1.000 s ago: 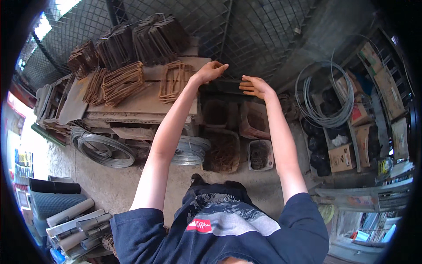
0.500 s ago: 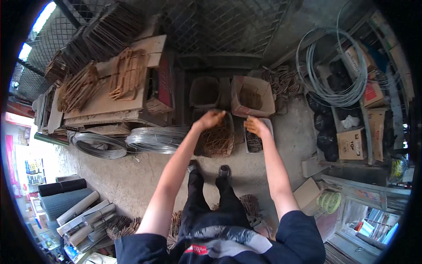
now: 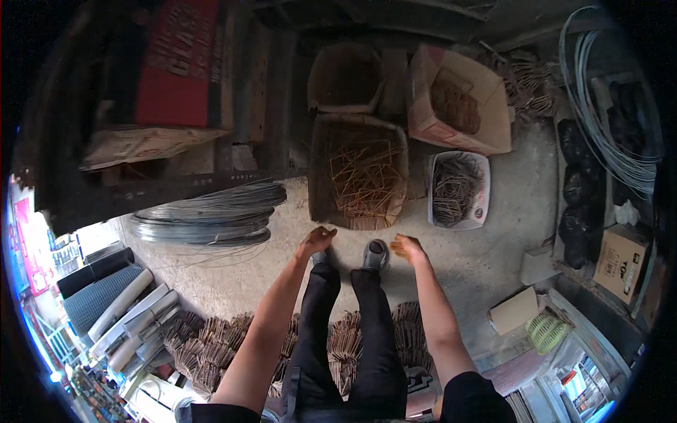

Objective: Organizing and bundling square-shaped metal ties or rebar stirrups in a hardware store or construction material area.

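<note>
Big box (image 3: 358, 176) holds rusty bent wire pieces, just beyond both hands. White tray (image 3: 457, 190) right of box, darker pieces inside. Wire coil (image 3: 204, 215) left of box. Left hand (image 3: 317, 240), right hand (image 3: 407, 247) apart, loosely curled, empty.

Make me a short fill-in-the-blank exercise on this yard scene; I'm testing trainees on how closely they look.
1. The big box just ahead of both hands holds rusty bent ____ pieces.
2. The white tray of darker pieces lies to the ____ of that box.
3. Both the left hand and the right hand hang ____, holding nothing.
4. The grey wire coil lies on the ground at the person's ____ side.

Missing words: wire; right; empty; left
</note>
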Available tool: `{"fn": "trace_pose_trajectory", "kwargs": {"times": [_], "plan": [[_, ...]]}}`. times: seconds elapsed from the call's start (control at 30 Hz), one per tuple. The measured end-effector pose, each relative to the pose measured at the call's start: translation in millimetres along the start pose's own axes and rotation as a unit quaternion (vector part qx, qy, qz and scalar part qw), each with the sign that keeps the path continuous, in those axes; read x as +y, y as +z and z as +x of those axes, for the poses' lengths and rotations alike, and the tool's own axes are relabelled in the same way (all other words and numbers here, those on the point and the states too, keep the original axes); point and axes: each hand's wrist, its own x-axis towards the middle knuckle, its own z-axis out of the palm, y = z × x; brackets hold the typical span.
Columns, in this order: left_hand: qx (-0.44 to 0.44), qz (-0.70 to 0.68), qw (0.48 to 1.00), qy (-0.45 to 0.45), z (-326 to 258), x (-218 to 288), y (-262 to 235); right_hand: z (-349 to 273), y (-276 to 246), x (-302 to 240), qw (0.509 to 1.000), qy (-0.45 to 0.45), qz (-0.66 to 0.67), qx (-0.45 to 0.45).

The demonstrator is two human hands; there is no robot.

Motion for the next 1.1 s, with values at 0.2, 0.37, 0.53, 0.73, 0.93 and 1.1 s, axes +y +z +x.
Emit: {"fn": "trace_pose_trajectory", "kwargs": {"times": [0.2,0.37,0.53,0.73,0.93,1.1], "plan": [[0.206,0.282,0.906,0.239,141.5,-2.8,13.2,133.8,-39.0,-23.8,0.991,-0.102,-0.037,0.083],[0.435,-0.204,0.872,0.095,226.9,-134.9,-90.4,172.1,89.6,-135.1,0.884,-0.344,-0.295,0.114],[0.380,-0.147,0.902,0.142,211.5,71.9,-26.8,255.1,-65.3,-95.0,0.854,-0.289,-0.351,0.254],[0.357,-0.200,0.906,0.110,122.3,22.3,-108.2,214.4,95.1,-108.8,0.912,-0.287,-0.252,0.147],[0.312,-0.139,0.916,0.211,138.0,59.0,-85.5,253.7,22.3,-85.2,0.951,-0.286,-0.058,0.103],[0.388,-0.113,0.883,0.239,111.9,32.6,-73.7,139.0,111.1,-110.9,0.977,-0.150,0.145,-0.042]]}}
